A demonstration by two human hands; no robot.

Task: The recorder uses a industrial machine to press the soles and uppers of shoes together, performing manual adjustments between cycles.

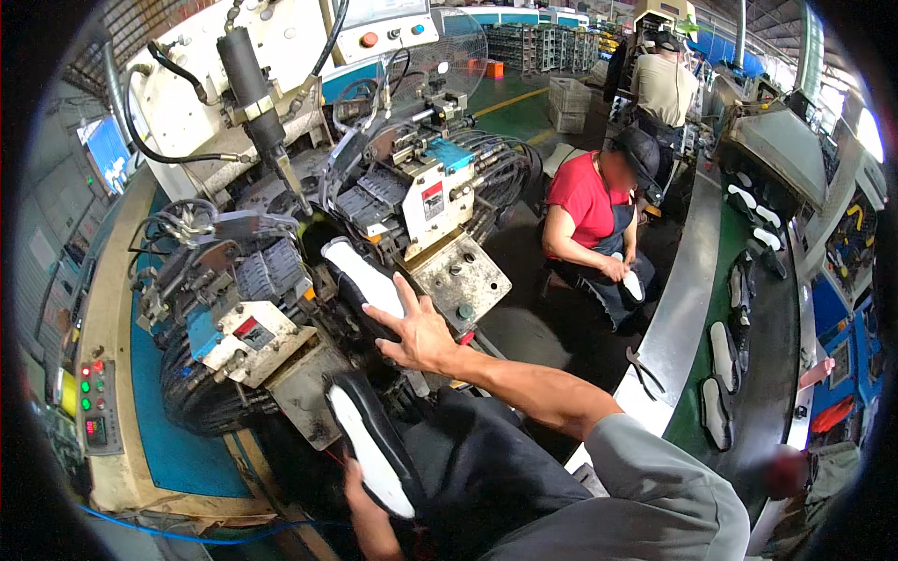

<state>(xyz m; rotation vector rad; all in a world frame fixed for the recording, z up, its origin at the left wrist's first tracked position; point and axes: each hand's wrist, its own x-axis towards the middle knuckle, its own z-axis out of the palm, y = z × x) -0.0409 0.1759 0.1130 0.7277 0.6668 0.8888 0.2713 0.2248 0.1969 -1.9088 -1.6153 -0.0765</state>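
Observation:
Sole side up, a black shoe upper with a white bottom (351,271) lies in the middle of the machine (435,208), between its two clamp blocks. Across its near end, my right hand (421,332) rests with fingers spread. A second black shoe upper with a white bottom (369,447) leans beside my thigh, its white side facing up. My left hand (368,514) grips this one at its lower left edge; most of the fingers are hidden behind it.
To the right, a conveyor (687,309) carries several black and white shoe uppers (718,411). Pliers (645,372) lie on its metal edge. A co-worker in red (585,201) sits beyond, handling another shoe. A button panel (96,407) stands at the left.

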